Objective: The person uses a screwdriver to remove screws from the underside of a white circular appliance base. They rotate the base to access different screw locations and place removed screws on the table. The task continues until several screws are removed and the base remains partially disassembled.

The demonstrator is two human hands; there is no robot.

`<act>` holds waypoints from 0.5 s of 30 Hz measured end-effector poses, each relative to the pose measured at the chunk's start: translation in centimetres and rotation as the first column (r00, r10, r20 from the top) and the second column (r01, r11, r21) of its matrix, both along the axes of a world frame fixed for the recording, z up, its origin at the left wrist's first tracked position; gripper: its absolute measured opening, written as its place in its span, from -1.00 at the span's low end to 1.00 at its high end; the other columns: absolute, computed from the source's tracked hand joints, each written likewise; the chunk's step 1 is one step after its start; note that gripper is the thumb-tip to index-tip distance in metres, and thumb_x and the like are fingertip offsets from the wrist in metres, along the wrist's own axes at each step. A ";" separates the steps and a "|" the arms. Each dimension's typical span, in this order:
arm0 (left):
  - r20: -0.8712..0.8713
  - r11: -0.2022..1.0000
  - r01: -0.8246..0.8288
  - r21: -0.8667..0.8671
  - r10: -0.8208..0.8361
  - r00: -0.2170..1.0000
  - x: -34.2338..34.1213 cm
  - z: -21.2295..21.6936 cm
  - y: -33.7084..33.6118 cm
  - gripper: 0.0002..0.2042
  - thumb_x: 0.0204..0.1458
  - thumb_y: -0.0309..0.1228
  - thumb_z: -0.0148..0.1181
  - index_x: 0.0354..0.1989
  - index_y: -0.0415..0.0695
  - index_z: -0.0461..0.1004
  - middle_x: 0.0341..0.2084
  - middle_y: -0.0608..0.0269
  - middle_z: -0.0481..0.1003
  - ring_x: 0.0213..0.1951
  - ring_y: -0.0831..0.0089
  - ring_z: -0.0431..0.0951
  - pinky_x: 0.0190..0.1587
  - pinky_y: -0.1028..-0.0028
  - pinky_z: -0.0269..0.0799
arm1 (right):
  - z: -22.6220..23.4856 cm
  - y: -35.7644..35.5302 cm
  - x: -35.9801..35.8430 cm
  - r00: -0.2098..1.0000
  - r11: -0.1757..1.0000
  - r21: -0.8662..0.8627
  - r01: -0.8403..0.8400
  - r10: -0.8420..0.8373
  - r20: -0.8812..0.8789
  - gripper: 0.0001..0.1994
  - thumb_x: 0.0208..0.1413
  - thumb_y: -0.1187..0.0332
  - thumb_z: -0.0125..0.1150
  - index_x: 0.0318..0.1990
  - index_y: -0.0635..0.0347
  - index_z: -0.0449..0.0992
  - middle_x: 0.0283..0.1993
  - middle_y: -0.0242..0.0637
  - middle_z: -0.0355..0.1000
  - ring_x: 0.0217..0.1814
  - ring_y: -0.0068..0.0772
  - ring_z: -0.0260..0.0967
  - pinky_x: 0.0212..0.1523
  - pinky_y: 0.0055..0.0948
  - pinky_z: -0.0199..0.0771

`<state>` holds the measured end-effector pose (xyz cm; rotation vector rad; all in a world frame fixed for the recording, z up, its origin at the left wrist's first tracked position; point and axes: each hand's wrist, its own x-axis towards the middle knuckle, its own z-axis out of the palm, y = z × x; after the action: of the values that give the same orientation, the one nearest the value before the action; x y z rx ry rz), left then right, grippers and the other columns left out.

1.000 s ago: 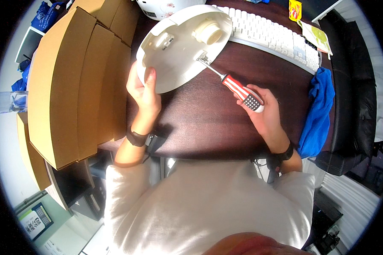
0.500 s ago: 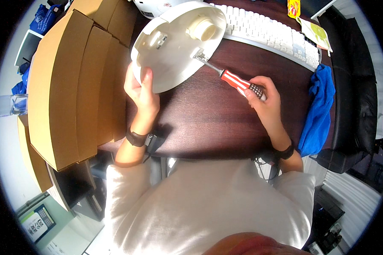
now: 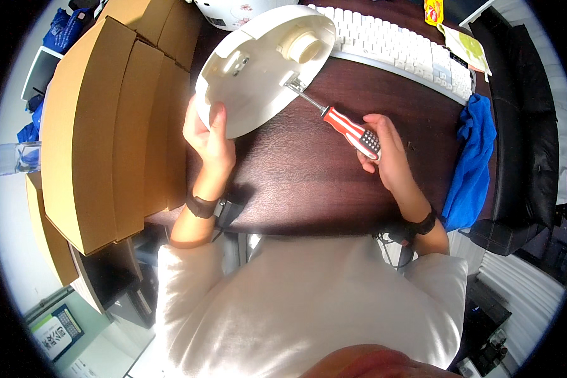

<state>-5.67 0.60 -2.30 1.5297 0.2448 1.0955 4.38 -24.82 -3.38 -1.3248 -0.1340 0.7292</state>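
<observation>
The right hand [image 3: 384, 148] grips a red-handled screwdriver [image 3: 349, 130]; the left hand [image 3: 209, 135] pinches the tilted white round housing [image 3: 261, 63] (unsupported), so the tip may slip.

white keyboard [image 3: 397, 44], blue cloth [image 3: 472, 164], cardboard boxes [image 3: 107, 126]

Left hand [image 3: 209, 135] tilts a white round cover [image 3: 261, 66] — right hand [image 3: 384, 151] drives a red-handled screwdriver [image 3: 346, 129] into it.

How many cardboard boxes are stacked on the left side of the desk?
3, side by side at the desk's left edge: the outermost box, the middle box and the innermost box beside the left hand. More may sit behind, toward the top.
</observation>
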 end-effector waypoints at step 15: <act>0.022 0.999 0.025 -0.039 -0.024 0.999 0.1 0.0 -0.1 -0.68 0.00 -0.41 0.09 -0.10 -0.35 0.35 -0.25 0.23 0.43 -0.20 0.53 0.38 -0.11 0.53 0.24 | -1.5 0.1 -0.3 0.991 0.968 0.215 0.131 -0.128 -0.027 -0.65 0.06 0.44 0.08 0.02 0.19 0.23 -0.15 -0.22 0.24 -0.14 -0.45 0.28 -0.14 -0.46 0.33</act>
<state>-5.59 0.50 -2.26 1.4811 0.2310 1.0815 4.13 -24.75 -4.88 -1.1100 -0.1120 0.5940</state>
